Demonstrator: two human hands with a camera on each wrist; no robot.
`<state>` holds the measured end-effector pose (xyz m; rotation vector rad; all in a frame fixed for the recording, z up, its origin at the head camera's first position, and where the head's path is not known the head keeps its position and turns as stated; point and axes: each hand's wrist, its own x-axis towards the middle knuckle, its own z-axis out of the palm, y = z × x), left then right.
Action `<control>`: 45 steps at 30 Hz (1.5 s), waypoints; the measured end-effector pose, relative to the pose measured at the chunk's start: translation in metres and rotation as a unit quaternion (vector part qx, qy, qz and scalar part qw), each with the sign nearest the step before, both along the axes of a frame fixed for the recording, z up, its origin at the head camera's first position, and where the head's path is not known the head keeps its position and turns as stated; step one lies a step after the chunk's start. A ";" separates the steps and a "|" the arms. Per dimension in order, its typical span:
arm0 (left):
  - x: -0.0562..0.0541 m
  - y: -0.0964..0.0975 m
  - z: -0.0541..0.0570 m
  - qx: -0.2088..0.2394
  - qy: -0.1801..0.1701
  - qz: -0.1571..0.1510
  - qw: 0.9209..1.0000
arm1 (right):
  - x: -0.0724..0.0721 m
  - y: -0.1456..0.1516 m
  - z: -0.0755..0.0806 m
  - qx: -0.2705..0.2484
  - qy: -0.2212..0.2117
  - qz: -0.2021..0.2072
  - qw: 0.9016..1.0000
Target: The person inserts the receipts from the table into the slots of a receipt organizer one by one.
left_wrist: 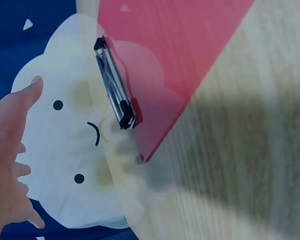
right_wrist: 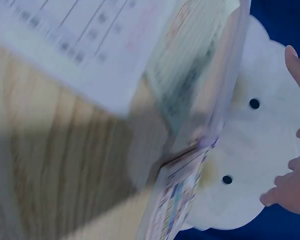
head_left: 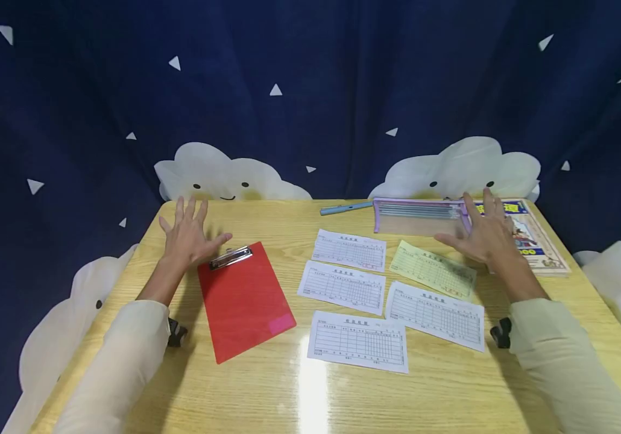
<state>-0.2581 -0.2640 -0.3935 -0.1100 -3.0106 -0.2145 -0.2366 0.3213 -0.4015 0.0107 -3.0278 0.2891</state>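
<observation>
My left hand (head_left: 184, 240) hovers with fingers spread above the table's far left, near the metal clip (head_left: 231, 257) of a red clipboard (head_left: 245, 301). In the left wrist view the same hand (left_wrist: 10, 155) shows at the left edge, apart from the clipboard (left_wrist: 175, 45). My right hand (head_left: 485, 234), fingers also spread, is over the right end of a purple-edged pencil case (head_left: 413, 225) and the left side of a comic-covered book (head_left: 538, 241). The right wrist view shows that hand (right_wrist: 290, 170) holding nothing, beside the book (right_wrist: 172, 200).
Between the hands lie several white printed slips (head_left: 358, 342) and one yellow slip (head_left: 433, 269). A blue pen (head_left: 345, 208) lies left of the pencil case. Beyond the wooden table (head_left: 267, 392) hangs a dark blue curtain (head_left: 332, 72) with white clouds.
</observation>
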 end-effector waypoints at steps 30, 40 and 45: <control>0.007 0.011 -0.033 0.056 -0.070 -0.146 0.985 | -0.002 -0.117 -0.013 -0.208 -0.064 0.082 0.972; 0.007 0.007 -0.043 0.063 -0.013 -0.201 0.977 | -0.005 -0.153 -0.028 -0.178 -0.085 0.073 0.978; 0.007 0.008 -0.044 0.055 -0.014 -0.198 0.979 | -0.006 -0.163 -0.035 -0.148 -0.097 0.050 0.983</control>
